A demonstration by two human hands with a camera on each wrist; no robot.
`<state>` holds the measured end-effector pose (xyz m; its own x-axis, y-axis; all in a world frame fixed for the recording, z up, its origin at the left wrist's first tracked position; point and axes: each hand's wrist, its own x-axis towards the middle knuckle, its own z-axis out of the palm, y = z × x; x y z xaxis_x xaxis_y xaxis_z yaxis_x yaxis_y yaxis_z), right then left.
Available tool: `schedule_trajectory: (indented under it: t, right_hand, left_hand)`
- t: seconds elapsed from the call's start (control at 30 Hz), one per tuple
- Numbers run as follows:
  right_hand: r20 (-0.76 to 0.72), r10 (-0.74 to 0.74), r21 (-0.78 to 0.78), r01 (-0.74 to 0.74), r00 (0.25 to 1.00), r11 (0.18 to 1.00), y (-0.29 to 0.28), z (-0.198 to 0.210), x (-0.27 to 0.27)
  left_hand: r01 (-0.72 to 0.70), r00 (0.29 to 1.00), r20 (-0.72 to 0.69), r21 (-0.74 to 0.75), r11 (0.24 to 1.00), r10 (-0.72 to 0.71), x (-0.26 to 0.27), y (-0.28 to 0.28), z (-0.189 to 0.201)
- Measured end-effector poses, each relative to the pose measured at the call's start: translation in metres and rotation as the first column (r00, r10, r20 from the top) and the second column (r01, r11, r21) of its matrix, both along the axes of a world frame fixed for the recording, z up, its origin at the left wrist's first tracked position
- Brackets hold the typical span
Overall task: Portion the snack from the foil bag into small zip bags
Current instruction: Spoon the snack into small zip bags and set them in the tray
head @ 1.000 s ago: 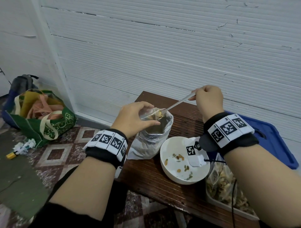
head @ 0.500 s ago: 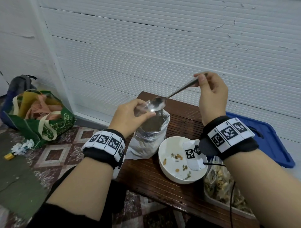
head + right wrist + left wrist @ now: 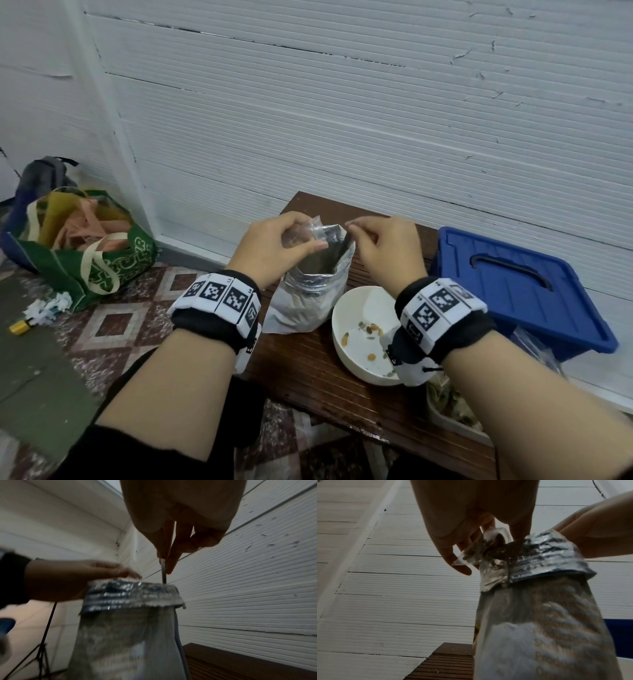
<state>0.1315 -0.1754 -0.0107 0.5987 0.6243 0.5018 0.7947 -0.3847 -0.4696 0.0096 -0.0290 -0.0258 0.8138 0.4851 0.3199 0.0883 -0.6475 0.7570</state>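
White ribbed wall panels are running behind the dark wooden bench (image 3: 301,373) where I am working. Off on the floor at the left, a green tote bag (image 3: 85,253) is sitting out of my way.

My left hand (image 3: 274,245) is pinching a small zip bag (image 3: 477,553) right at the near rim of the foil bag (image 3: 308,294), fingers curled round the clear plastic. I am keeping it that close, I think, so each scoop travels hardly any way and spills fall back into the foil bag.

That foil bag is standing upright on the bench between my hands, its top rolled down into a cuff, which is holding the mouth wide for me.

My right hand (image 3: 383,253) is gripping the spoon (image 3: 163,570) by the top of its handle, fingers closed on it, and driving it straight down inside the mouth. Its bowl is hidden, so I cannot tell whether it is loaded.

Just right of the foil bag, the white bowl (image 3: 352,363) is catching a few stray pieces. Further right, a blue lid (image 3: 513,291) is lying flat.
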Motion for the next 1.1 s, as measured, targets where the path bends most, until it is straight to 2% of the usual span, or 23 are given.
schedule_trajectory:
  t: [0.07,0.13,0.27,0.33,0.47,0.57,0.67,0.83,1.1]
  right_hand:
    - [0.108,0.011,-0.235,0.015,0.994,0.972,0.003,-0.008,-0.006]
    - [0.117,0.027,-0.368,0.018,0.993,0.930,0.005,-0.011,-0.011]
    - [-0.053,0.045,-0.380,-0.062,0.998,0.923,0.010,-0.009,-0.015]
    - [-0.153,0.045,-0.344,-0.096,0.987,0.934,0.014,-0.010,-0.014]
    - [-0.353,0.028,-0.177,-0.096,0.935,0.979,0.016,-0.015,-0.011]
    - [-0.431,-0.026,-0.030,0.014,0.902,0.999,0.013,-0.013,-0.009]
    - [-0.471,-0.098,0.081,0.153,0.877,0.985,0.009,-0.008,-0.004]
    - [-0.575,-0.229,0.129,0.363,0.785,0.923,0.001,0.000,0.009]
    - [-0.612,-0.285,0.152,0.464,0.737,0.873,-0.013,0.017,0.029]
  left_hand:
    - [0.002,1.000,0.004,0.003,1.000,-0.002,-0.001,-0.001,0.001]
    - [0.005,1.000,0.009,-0.002,1.000,-0.005,-0.002,-0.001,0.002]
    - [0.001,1.000,-0.005,-0.009,1.000,-0.001,-0.003,0.000,0.001]
    - [0.000,1.000,-0.013,-0.007,1.000,0.000,-0.004,0.001,0.000]
    - [-0.002,1.000,-0.018,-0.015,1.000,0.002,-0.004,0.001,0.001]
    - [-0.006,1.000,-0.024,-0.010,1.000,0.005,-0.005,-0.001,0.003]
    - [-0.016,1.000,-0.013,-0.034,0.999,0.015,-0.006,-0.002,0.004]
    - [-0.025,0.999,0.029,-0.065,0.998,0.027,-0.005,-0.003,0.004]
    - [-0.063,0.997,0.044,-0.098,0.993,0.068,-0.007,0.006,0.003]
